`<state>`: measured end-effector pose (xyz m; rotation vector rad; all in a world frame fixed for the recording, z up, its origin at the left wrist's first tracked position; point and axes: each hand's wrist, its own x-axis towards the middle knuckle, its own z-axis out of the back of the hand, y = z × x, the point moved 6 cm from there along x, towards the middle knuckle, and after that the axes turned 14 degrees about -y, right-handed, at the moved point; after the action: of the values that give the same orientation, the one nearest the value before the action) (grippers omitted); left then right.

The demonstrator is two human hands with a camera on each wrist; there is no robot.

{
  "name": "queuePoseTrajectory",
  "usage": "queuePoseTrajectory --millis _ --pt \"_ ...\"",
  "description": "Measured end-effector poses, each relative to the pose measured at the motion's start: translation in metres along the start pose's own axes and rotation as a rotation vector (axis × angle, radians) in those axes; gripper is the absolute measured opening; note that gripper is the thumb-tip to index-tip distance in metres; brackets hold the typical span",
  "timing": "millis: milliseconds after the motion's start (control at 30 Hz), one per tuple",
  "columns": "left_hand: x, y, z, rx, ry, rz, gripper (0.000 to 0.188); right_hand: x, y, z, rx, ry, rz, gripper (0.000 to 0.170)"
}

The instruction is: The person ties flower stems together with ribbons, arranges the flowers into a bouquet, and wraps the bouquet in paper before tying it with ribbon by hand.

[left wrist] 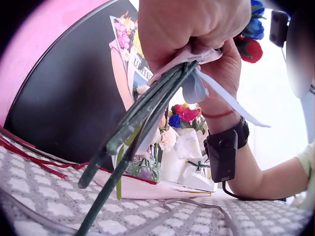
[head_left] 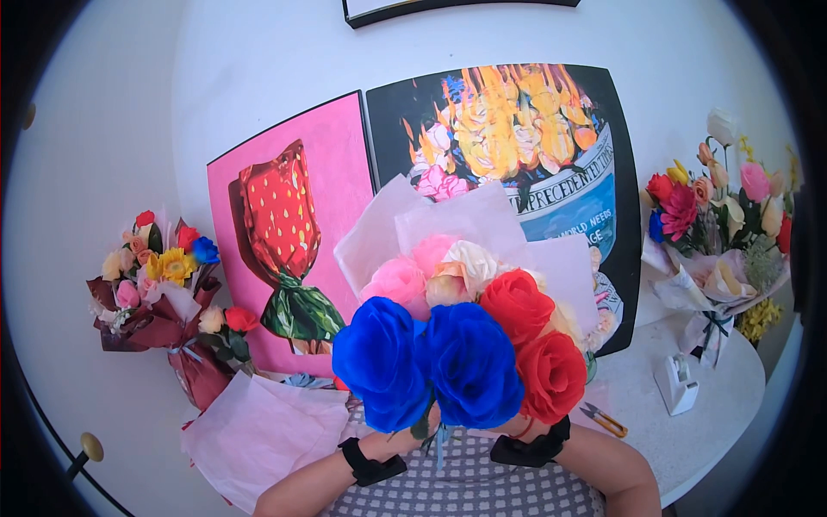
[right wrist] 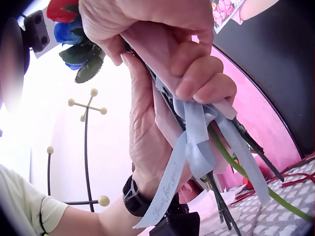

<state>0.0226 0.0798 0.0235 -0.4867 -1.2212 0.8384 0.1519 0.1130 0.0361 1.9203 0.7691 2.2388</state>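
Note:
A bouquet stands upright between both hands, large blue roses in front, with red roses and pink roses around them. Pale wrapping paper fans out behind the blooms. My left hand grips the wrapped stems from one side, its fingers curled over the paper. Close against it, my right hand holds the same bundle higher up. A light blue ribbon is tied round the stems, its tails hanging loose. Below the hands, bare green stems stick out over the patterned cloth.
A sheet of pink paper lies at left, near a wrapped bouquet. On the right are snips, a white tape dispenser and another bouquet. Two pictures, one pink, lean behind. Red ribbon lies on the cloth.

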Motion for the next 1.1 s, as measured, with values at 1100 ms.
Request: queuePoseTrajectory --millis 1100 --pt "0.002 0.079 0.031 -0.346 -0.051 0.217 0.031 0.025 0.038 0.014 0.046 -0.173 -0.125 0.033"
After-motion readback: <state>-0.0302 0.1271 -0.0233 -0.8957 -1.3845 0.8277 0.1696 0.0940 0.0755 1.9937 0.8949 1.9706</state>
